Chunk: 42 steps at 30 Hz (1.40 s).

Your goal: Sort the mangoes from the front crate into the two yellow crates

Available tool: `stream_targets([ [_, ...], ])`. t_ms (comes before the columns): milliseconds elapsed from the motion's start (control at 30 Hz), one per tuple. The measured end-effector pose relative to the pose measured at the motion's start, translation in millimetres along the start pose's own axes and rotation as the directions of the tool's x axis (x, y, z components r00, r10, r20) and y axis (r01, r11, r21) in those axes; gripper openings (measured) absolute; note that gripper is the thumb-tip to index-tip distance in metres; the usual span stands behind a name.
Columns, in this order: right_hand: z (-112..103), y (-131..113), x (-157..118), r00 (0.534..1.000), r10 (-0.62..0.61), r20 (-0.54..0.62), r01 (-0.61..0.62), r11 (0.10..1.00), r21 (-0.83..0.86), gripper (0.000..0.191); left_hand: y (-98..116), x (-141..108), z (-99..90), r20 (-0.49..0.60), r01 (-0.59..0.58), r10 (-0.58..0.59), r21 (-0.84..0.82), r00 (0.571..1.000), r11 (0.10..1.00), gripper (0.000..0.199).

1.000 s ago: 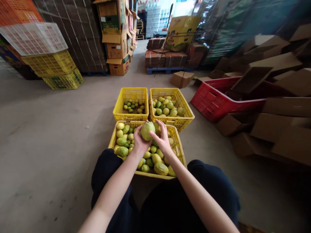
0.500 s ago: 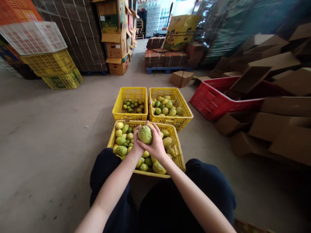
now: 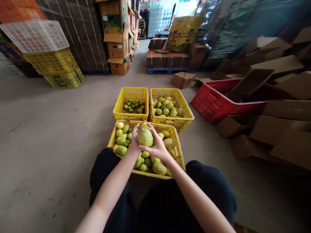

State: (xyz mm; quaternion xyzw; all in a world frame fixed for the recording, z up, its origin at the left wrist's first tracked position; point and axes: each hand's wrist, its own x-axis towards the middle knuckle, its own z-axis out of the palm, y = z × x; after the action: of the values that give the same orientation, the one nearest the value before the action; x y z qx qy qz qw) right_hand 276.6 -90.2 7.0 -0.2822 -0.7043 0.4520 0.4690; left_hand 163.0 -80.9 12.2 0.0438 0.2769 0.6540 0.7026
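A large, bumpy, yellow-green lemon (image 3: 145,137) is held between my two hands above the near yellow crate (image 3: 181,153). My left hand (image 3: 135,139) curves round its left side, and my right hand (image 3: 158,146) wraps its right side with the thumb underneath. Just beyond it, between my fingertips, shows another yellowish lemon (image 3: 144,125); whether it is held too I cannot tell. Below, the near crate holds many green and yellow lemons (image 3: 159,168) of mixed sizes, partly covered by my hands and forearms.
Behind stand a yellow crate with small green lemons (image 3: 130,90) and another with larger ones (image 3: 187,121). A red crate (image 3: 206,102) and loose cardboard boxes (image 3: 272,129) lie to the right. Stacked crates (image 3: 52,61) are at the far left, a loaded pallet (image 3: 167,70) farther back.
The large lemon has turned slightly and come a little lower in my hands. My right fingers have spread a bit, showing more of the yellowish lemon behind. The view has shifted slightly.
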Motion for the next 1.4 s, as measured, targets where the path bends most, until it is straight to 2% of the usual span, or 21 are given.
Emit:
stream_targets([
  [67,-2.7,-1.0,0.5,0.997,0.059,-0.058,-0.048,0.984,0.173,0.071,3.0,0.3,5.3,-0.038,-0.007,0.005,-0.048,0.999,0.999,0.026],
  [133,-7.2,0.0,3.2,0.972,0.166,-0.168,-0.102,0.937,0.334,0.062,5.6,1.3,11.9,-0.066,0.032,-0.038,-0.081,0.997,0.996,0.027],
  [200,-13.6,1.7,8.8,0.914,0.291,-0.282,-0.124,0.864,0.489,0.052,7.6,2.8,17.6,-0.068,0.069,-0.076,-0.105,0.995,0.992,0.030],
  [267,-20.9,2.6,16.1,0.855,0.402,-0.327,-0.113,0.760,0.640,0.048,9.4,3.6,21.1,-0.068,0.053,-0.064,-0.154,0.996,0.987,0.033],
  [400,-31.7,1.8,26.5,0.783,0.556,-0.279,-0.113,0.568,0.815,0.034,15.1,1.1,23.4,-0.074,-0.005,-0.015,-0.254,0.997,0.967,0.038],
  [567,-32.5,8.1,23.2,0.733,0.666,-0.138,-0.186,0.392,0.901,0.026,21.2,-2.4,22.6,-0.055,0.056,-0.073,-0.265,0.996,0.963,0.038],
  [733,-32.0,15.0,22.9,0.704,0.707,-0.067,-0.192,0.280,0.940,0.015,19.6,0.1,19.5,-0.066,0.023,-0.042,-0.255,0.997,0.967,0.032],
  [833,-33.9,14.6,26.7,0.636,0.766,-0.090,-0.135,0.225,0.965,0.016,18.9,1.3,19.0,-0.092,-0.003,-0.023,-0.270,0.995,0.963,0.023],
  [900,-35.3,14.7,28.3,0.609,0.788,-0.093,-0.132,0.217,0.967,0.017,19.1,1.2,19.9,-0.126,-0.022,-0.012,-0.263,0.992,0.965,0.017],
  [967,-36.1,16.0,28.3,0.608,0.791,-0.070,-0.175,0.219,0.960,0.016,19.5,0.4,21.2,-0.155,-0.016,-0.024,-0.251,0.988,0.968,0.016],
  [1067,-35.7,17.9,25.9,0.611,0.791,-0.024,-0.241,0.214,0.947,0.018,20.6,-1.5,22.7,-0.145,0.059,-0.101,-0.270,0.984,0.961,0.025],
  [1200,-33.3,12.4,22.3,0.667,0.744,0.042,-0.295,0.212,0.932,0.028,21.7,-2.8,22.3,-0.119,0.108,-0.148,-0.287,0.982,0.952,0.033],
  [1400,-32.4,-0.5,21.6,0.722,0.688,0.073,-0.310,0.228,0.923,0.022,19.9,0.0,21.4,-0.089,0.094,-0.121,-0.261,0.989,0.961,0.043],
])
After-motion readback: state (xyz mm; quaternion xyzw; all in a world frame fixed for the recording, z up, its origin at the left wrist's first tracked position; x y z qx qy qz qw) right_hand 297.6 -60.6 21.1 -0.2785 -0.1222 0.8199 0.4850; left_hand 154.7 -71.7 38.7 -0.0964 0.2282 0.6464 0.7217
